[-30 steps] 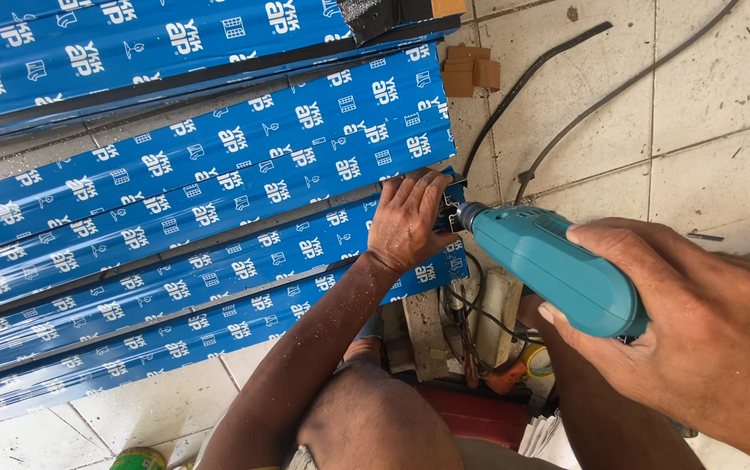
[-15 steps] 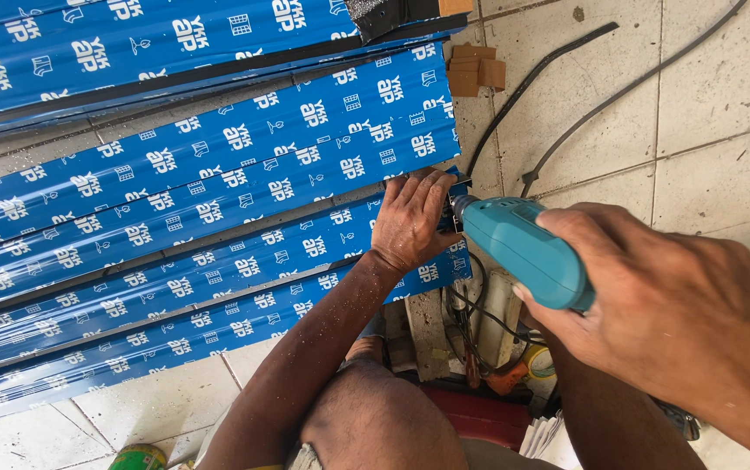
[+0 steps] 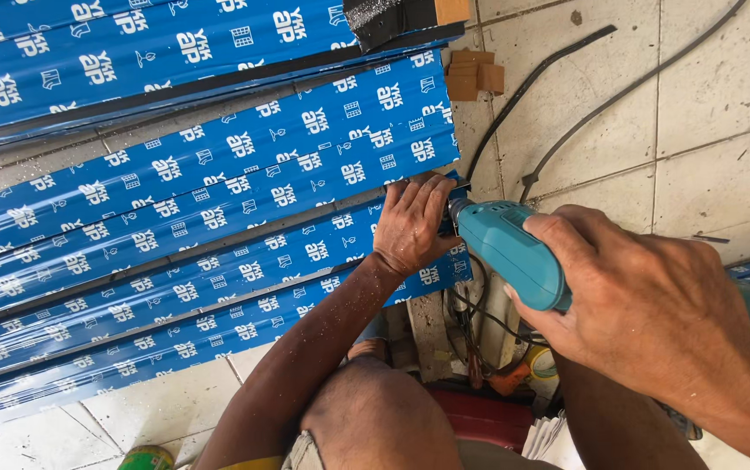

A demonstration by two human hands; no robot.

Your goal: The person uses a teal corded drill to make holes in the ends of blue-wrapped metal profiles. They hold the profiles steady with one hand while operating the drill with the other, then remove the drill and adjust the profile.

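The blue film-wrapped profiles (image 3: 201,200) are lying side by side across the tiled floor (image 3: 706,148), their ends reaching mid-frame; the right hand (image 3: 645,305) is wrapping closed around the body of the teal power drill (image 3: 510,252), its nose meeting the end of a profile. The left hand (image 3: 414,224) is pressing down flat on that end, fingers loosely spread, just beside the drill's chuck; two black cables (image 3: 566,96) are trailing over the tiles behind.

profiles (image 3: 218,200): glossy blue printed film wrap, smooth | drill (image 3: 510,252): teal plastic, smooth, slight sheen | floor (image 3: 706,113): pale tiles, matt, gritty | blocks (image 3: 472,74): raw wood, rough
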